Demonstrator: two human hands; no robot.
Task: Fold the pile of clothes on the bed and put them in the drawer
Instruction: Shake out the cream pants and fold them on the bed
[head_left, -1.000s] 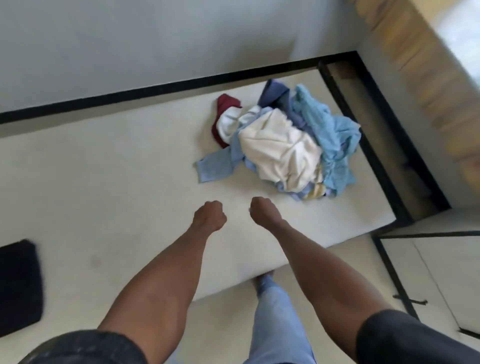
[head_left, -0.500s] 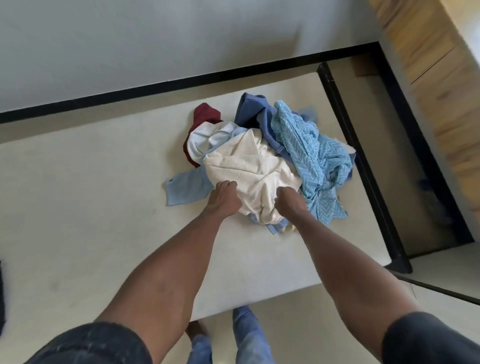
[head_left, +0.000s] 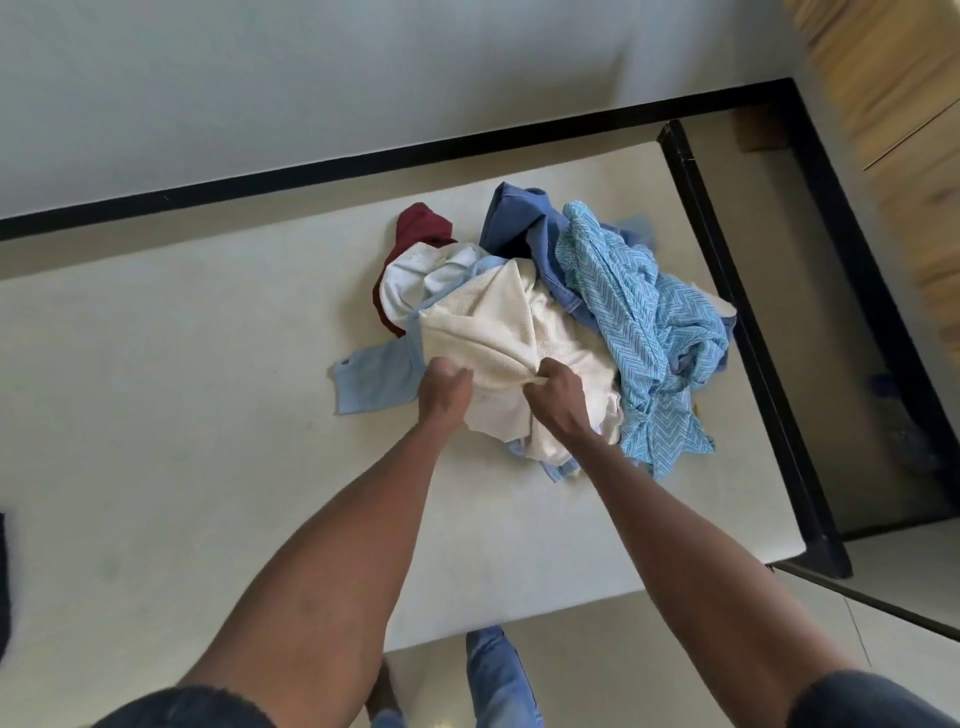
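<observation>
The pile of clothes (head_left: 561, 322) lies on the bed (head_left: 182, 415), near its right edge. The left hand (head_left: 444, 389) and right hand (head_left: 558, 397) each grip a bunched fold of the cream garment (head_left: 498, 317) topping the pile.

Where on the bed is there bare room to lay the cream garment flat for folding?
Bare mattress left of the pile, between the light blue sleeve and the dark item at the left edge. A narrower strip lies before the pile. Crowded right, by the black frame.
</observation>
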